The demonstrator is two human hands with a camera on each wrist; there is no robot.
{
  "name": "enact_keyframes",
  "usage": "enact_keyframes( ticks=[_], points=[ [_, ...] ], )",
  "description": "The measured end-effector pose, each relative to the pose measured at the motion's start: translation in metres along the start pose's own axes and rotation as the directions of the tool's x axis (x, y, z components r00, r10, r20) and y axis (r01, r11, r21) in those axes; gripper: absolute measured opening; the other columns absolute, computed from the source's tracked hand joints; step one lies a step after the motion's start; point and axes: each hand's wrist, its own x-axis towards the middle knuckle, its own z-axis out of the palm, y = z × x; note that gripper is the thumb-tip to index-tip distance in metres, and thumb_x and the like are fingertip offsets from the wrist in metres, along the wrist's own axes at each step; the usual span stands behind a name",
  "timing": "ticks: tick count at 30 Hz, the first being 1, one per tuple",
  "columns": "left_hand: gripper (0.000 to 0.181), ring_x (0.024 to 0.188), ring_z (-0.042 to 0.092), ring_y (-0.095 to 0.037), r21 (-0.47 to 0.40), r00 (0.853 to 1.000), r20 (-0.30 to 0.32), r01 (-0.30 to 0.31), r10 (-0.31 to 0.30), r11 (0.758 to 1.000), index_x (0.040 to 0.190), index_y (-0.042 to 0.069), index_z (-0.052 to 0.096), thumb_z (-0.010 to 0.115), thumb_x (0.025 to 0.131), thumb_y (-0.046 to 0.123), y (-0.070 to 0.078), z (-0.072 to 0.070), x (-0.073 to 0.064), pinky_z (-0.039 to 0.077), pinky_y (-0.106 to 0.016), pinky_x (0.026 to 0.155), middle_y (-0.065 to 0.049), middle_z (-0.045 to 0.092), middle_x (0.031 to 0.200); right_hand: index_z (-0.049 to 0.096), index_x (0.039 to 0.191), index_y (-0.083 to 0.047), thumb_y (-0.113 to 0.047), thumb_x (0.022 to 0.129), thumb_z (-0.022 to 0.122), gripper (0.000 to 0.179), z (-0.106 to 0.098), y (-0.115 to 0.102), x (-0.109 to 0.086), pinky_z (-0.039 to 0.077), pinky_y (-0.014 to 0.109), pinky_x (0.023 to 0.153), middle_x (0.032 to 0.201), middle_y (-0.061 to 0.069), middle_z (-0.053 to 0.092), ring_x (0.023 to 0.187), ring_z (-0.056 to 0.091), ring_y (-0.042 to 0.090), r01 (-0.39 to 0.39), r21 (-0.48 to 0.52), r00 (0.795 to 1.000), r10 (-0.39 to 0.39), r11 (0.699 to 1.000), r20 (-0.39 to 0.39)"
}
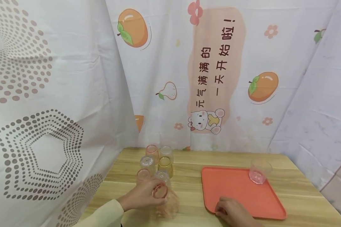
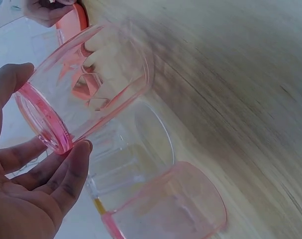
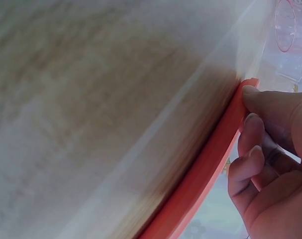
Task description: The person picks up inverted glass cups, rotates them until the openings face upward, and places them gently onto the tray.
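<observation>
My left hand (image 1: 143, 196) grips a clear pink cup (image 2: 108, 82) by its thick base, thumb on one side and fingers on the other. Base up and mouth down, the cup tilts at the near end of a cluster of cups. Just beyond it stand a clear cup (image 1: 162, 177) and another pink cup (image 1: 143, 175). At the near left part of an orange-red tray (image 1: 238, 186), my right hand (image 1: 233, 212) pinches the rim, its other fingers curled. A clear cup with a pinkish base (image 1: 259, 172) sits at the tray's far right corner.
Farther back in the cluster are a yellow cup (image 1: 165, 164), a clear cup (image 1: 147, 162), a pink cup (image 1: 152, 153) and another clear one (image 1: 167, 152). All stand on a wood-grain table (image 1: 187, 189). Printed curtains (image 1: 164, 63) enclose the back and sides.
</observation>
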Motion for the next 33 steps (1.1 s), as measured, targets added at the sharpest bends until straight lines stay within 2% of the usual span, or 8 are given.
enact_keyframes(
  ticks=[5, 11, 18, 26, 33],
  points=[
    [0.044, 0.104, 0.061, -0.013, -0.014, 1.000, -0.012, -0.004, 0.004, 1.000, 0.119, 0.020, 0.068, 0.077, 0.089, 0.051, 0.004, 0.004, 0.005, 0.053, -0.032, 0.086, 0.002, 0.067, 0.115, 0.072, 0.085, -0.024, -0.015, 0.086, 0.082, 0.014, 0.000, 0.001, -0.001, 0.041, 0.021, 0.056, 0.082, -0.023, 0.052, 0.070, 0.045, -0.007, 0.009, -0.024, 1.000, -0.009, 1.000, -0.013],
    [0.040, 0.103, 0.063, -0.011, -0.040, 0.999, -0.034, -0.044, 0.042, 0.998, 0.115, 0.020, 0.068, 0.080, 0.087, 0.046, 0.008, 0.011, 0.007, 0.053, -0.031, 0.087, 0.007, 0.068, 0.112, 0.072, 0.084, -0.025, -0.017, 0.086, 0.083, 0.013, 0.003, 0.000, -0.004, 0.040, 0.020, 0.056, 0.082, -0.024, 0.051, 0.069, 0.044, -0.007, 0.001, -0.037, 1.000, -0.002, 0.999, -0.026],
    [0.048, 0.103, 0.063, -0.011, -0.073, 1.000, -0.015, -0.005, 0.004, 0.997, 0.120, 0.015, 0.067, 0.079, 0.088, 0.048, 0.012, 0.015, 0.008, 0.053, -0.031, 0.084, 0.007, 0.068, 0.113, 0.073, 0.085, -0.024, -0.018, 0.088, 0.081, 0.010, 0.001, -0.002, -0.005, 0.042, 0.022, 0.057, 0.082, -0.023, 0.052, 0.070, 0.045, -0.006, -0.039, 0.000, 0.999, 0.039, 0.999, 0.035],
    [0.054, 0.102, 0.063, -0.013, -0.072, 0.999, -0.033, 0.018, -0.020, 0.997, 0.126, 0.011, 0.066, 0.079, 0.088, 0.046, 0.016, 0.021, 0.014, 0.053, -0.028, 0.082, 0.002, 0.069, 0.117, 0.072, 0.086, -0.025, -0.015, 0.088, 0.081, 0.013, -0.003, -0.005, -0.003, 0.045, 0.023, 0.059, 0.083, -0.023, 0.054, 0.071, 0.048, -0.006, -0.051, -0.008, 0.998, 0.051, 0.999, 0.035],
    [0.056, 0.104, 0.064, -0.012, -0.113, 0.998, -0.056, 0.025, -0.032, 0.993, 0.127, 0.008, 0.065, 0.080, 0.087, 0.044, 0.019, 0.030, 0.019, 0.053, -0.029, 0.084, 0.001, 0.069, 0.119, 0.072, 0.085, -0.025, -0.015, 0.086, 0.082, 0.015, -0.001, -0.006, 0.000, 0.045, 0.024, 0.059, 0.082, -0.022, 0.053, 0.071, 0.048, -0.005, -0.080, -0.029, 0.996, 0.081, 0.996, 0.022]
  ],
)
